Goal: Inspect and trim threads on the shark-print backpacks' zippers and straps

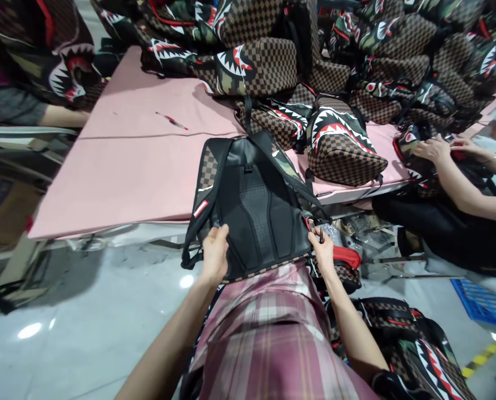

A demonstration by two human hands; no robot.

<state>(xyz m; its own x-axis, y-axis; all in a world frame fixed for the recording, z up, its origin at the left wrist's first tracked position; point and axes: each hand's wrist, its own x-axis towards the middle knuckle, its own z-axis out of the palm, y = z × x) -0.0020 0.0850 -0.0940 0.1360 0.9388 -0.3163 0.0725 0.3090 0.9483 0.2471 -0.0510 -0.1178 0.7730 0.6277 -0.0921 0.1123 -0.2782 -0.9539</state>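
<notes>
A backpack (261,214) lies with its black padded back panel up, half on the pink table edge and half on my lap. Brown checks and camouflage print show along its sides, and its black shoulder straps are spread outward. My left hand (215,253) is closed on the backpack near its lower left corner. On the opposite side, my right hand (322,251) pinches its lower right edge near a strap end. A small dark pointed thing sticks up at the fingers of that hand, too small to name.
Piled checked backpacks with shark-mouth prints (268,66) cover the table's (118,183) far side. A red and blue pen (172,120) lies on the pink surface. At right, a co-worker's hands (435,149) handle another bag. More backpacks (415,344) and a blue crate (485,303) stand low at right.
</notes>
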